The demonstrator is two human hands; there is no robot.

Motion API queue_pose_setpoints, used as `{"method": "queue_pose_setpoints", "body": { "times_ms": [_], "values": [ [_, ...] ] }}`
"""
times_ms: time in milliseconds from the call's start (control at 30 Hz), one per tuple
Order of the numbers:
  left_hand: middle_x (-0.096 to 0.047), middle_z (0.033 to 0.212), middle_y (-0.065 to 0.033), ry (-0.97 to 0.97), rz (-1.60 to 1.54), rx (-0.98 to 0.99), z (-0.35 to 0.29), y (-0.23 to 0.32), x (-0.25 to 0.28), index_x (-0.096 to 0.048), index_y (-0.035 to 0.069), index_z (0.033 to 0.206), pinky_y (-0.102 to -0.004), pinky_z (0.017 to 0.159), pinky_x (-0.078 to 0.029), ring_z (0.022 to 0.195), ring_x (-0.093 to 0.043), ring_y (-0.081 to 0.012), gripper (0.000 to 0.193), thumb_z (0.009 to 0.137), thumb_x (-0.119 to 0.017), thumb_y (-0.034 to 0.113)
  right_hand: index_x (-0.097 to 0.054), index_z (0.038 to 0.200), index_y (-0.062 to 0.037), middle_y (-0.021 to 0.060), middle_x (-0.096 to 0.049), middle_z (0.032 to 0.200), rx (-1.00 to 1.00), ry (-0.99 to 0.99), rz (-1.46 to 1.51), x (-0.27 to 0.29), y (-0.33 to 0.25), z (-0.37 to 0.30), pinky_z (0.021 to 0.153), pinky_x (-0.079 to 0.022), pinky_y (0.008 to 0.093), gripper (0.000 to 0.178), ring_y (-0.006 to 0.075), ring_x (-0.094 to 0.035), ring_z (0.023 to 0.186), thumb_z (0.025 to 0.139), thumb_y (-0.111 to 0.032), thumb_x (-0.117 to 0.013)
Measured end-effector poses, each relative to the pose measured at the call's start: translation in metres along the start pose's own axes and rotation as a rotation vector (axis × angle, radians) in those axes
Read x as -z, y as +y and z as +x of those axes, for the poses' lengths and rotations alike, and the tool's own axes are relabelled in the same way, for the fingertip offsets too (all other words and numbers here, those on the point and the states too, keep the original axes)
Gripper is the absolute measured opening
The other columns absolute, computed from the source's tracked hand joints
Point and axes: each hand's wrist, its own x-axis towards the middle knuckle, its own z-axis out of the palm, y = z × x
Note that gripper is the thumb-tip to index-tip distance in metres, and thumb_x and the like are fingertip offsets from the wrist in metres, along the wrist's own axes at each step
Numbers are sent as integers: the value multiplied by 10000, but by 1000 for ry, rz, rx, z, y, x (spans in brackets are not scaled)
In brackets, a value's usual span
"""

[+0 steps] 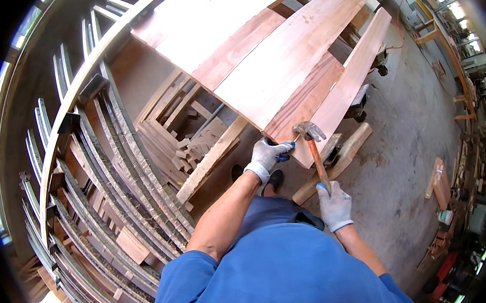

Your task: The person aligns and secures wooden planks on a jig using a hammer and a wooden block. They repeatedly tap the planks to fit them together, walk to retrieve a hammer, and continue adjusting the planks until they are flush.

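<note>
My right hand [335, 206], in a grey-white glove with blue fingertips, grips the orange handle of a claw hammer [318, 160]. The hammer's worn metal head is over the near end of a wooden panel [284, 89] made of pinkish and pale boards laid edge to edge. At the panel's near edge my left hand [266, 158], gloved alike, has its fingers pinched together just left of the hammer head. A thin yellowish bit shows by those fingertips, too small to name. Gaps between some boards lie farther up the panel.
On the left stands a curved rack [94, 156] of metal bars. Stacked timber offcuts [198, 149] lie under the panel's left side. A thick wooden beam [334, 165] is below its near right corner. Concrete floor [395, 157] extends right, toward wood pieces [440, 185] and benches.
</note>
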Motion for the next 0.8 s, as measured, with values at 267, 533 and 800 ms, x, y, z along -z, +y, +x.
{"method": "queue_pose_setpoints", "body": {
  "times_ms": [267,533,800],
  "values": [
    [-753,993,-108,11,-64,-25,1,-2,-2,-691,-34,1117,-311,713,-588,814,-708,-172,372,826,-857,127,-599,1008,-43,227,-664,743,-6,102,97,2,-4,-11,629,-509,517,251,438,-681,725,992,-286,-663],
    [-763,1024,-106,2,-122,-6,4,-5,1,-685,-33,1161,-324,757,-599,872,-724,-187,374,841,-832,92,-596,996,-36,247,-671,772,-15,123,215,20,-25,-4,660,-507,546,311,468,-672,746,1008,-345,-628],
    [-764,1026,-117,-8,-92,19,7,-8,2,-684,-37,1150,-317,714,-606,840,-725,-182,365,837,-832,79,-573,977,-42,249,-680,796,-64,-19,94,13,-17,5,690,-513,541,296,472,-672,780,999,-328,-645]
  ]
}}
